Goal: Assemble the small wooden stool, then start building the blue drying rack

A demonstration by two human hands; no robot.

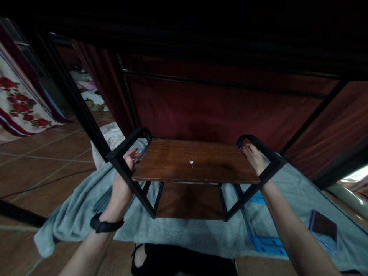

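Note:
A small two-tier rack with a brown wood-look top board (195, 163) and a black metal frame (122, 165) stands in front of me. Its lower board (188, 201) shows beneath. My left hand (132, 158) reaches inside the left side frame, its fingers apart, close to the board's left end. On the opposite side my right hand (253, 155) lies within the right frame loop, fingers extended against the board's right end. Whether either palm presses on the metal is hidden. A small white heart-shaped spot (191, 162) marks the top board.
The rack stands on a grey blanket (184, 234). Blue plastic folding legs (267, 245) and a phone (323, 229) lie at right. Dark bars (83, 103) of a larger frame surround me, with a dark red curtain (215, 111) behind. A cable (48, 183) crosses the tiles.

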